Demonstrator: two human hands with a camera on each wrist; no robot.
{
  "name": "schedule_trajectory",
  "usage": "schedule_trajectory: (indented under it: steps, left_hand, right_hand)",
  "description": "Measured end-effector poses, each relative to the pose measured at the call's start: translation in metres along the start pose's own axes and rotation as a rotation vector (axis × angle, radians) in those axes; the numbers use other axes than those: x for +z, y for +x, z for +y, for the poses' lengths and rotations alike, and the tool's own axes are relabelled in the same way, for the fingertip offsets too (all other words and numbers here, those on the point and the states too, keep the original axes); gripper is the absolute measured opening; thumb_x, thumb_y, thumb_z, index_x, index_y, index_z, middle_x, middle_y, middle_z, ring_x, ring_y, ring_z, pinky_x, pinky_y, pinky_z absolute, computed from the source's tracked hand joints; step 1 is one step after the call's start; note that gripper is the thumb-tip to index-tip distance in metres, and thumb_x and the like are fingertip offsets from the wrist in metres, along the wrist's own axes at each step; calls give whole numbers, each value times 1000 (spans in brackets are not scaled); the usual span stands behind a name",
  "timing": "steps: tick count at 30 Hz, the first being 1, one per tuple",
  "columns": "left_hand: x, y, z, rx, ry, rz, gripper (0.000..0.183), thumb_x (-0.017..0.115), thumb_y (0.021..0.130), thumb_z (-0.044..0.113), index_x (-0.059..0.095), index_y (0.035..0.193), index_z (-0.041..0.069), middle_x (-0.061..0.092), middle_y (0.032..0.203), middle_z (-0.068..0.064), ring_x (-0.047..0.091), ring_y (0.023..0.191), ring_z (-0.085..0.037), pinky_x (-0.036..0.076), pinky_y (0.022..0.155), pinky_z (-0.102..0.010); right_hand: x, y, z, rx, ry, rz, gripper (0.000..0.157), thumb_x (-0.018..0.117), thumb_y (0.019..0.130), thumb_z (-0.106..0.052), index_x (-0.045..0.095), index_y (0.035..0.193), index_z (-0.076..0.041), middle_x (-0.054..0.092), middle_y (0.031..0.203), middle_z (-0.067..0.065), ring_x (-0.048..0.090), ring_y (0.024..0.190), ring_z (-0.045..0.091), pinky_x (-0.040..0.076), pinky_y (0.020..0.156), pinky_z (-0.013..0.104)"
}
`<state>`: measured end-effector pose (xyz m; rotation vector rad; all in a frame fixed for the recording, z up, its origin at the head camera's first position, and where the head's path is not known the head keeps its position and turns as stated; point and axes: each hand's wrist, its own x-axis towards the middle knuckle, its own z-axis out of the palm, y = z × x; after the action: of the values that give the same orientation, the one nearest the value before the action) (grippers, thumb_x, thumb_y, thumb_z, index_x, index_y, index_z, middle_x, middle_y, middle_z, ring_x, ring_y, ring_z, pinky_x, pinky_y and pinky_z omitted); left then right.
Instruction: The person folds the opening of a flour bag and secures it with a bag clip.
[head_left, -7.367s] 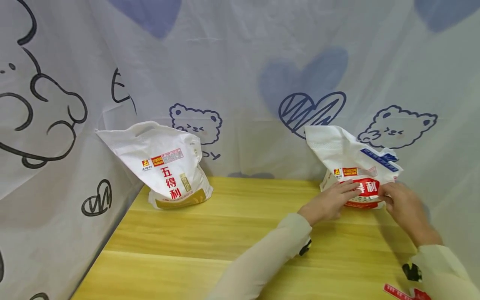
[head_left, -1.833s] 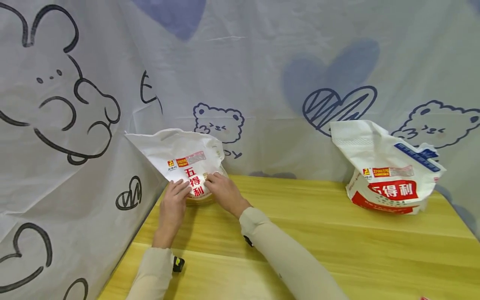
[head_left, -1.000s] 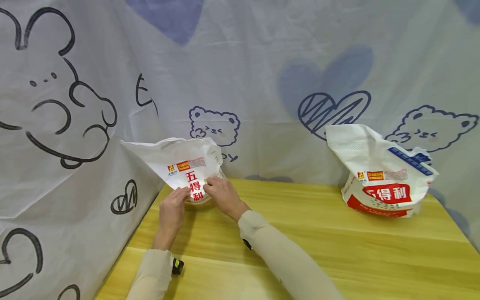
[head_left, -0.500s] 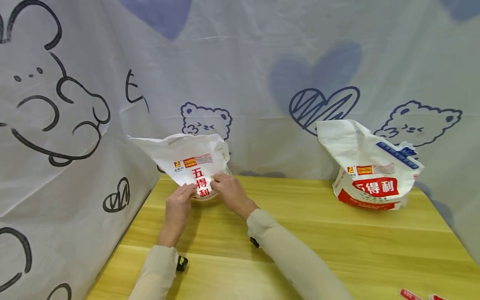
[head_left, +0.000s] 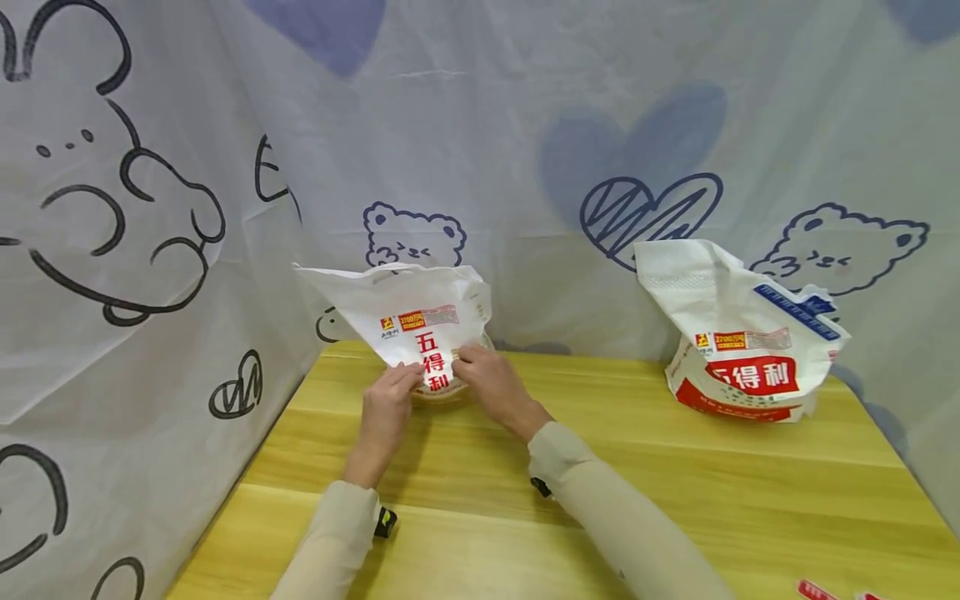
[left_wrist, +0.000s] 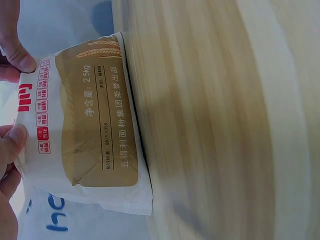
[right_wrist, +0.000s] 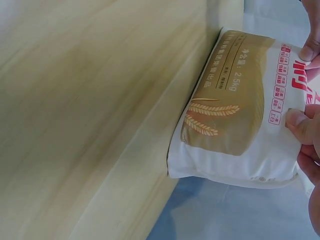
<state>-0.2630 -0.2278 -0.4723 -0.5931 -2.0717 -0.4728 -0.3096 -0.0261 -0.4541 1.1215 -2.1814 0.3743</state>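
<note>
In the head view, a white flour bag (head_left: 397,300) with red characters stands on the left side of the wooden table, its top folded toward the left. My left hand (head_left: 384,417) pinches the bag's front on one side. With thumb and fingers, my right hand (head_left: 497,385) pinches it on the other side. Both wrist views show the gold lower panel (left_wrist: 95,130) marked 2.5kg, its bottom edge close along the tabletop. Each thumb presses the bag's front in the right wrist view, while the bag's back is hidden.
Another white flour bag (head_left: 750,342), with a red panel and a blue strip, stands at the table's right. Small red-and-white pieces (head_left: 813,590) lie at the front right edge. A printed cloth (head_left: 510,125) hangs behind and along the left.
Both hands were at the right flour bag and now hold the left one. Over the last half second the left bag has moved to the right with them; the other bag stays put.
</note>
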Motion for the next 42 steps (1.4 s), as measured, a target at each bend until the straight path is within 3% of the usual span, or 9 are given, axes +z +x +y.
schedule_trajectory:
  steps: [8, 19, 29, 36, 42]
  left_hand:
    - [20, 9, 15, 40, -32, 4, 13, 75, 81, -15, 75, 85, -2, 77, 97, -15, 75, 90, -32, 59, 90, -44]
    - [45, 21, 39, 86, -69, -7, 17, 75, 79, -17, 75, 83, -1, 77, 95, -14, 75, 88, -30, 60, 87, -41]
    - [69, 29, 63, 112, -65, -27, 19, 76, 80, -15, 75, 84, 3, 77, 97, -10, 74, 89, -27, 60, 87, -36]
    - [86, 37, 80, 132, -55, -29, 14, 80, 80, -6, 77, 88, 4, 77, 96, -8, 74, 89, -26, 60, 88, -36]
    - [99, 44, 94, 142, -56, -26, 14, 79, 79, -7, 77, 87, 5, 78, 95, -7, 74, 87, -24, 61, 85, -35]
  right_hand:
    - [-18, -18, 16, 16, 5, 25, 17, 66, 87, 9, 70, 85, -7, 64, 88, 4, 62, 82, 21, 56, 67, 33]
    - [-36, -45, 38, 38, -50, 14, 28, 82, 71, 12, 69, 86, -8, 65, 92, 3, 62, 84, 21, 57, 68, 32]
    - [-56, -71, 58, 63, -64, 39, 27, 83, 72, 12, 70, 85, -8, 63, 88, 4, 62, 78, 20, 56, 63, 32]
    - [-67, -87, 73, 82, -58, 66, 15, 82, 80, 3, 71, 83, -6, 63, 86, 5, 63, 75, 22, 56, 63, 33]
    - [-78, -99, 85, 93, -51, 81, 17, 84, 78, 4, 70, 81, -5, 61, 82, 4, 61, 72, 22, 55, 62, 34]
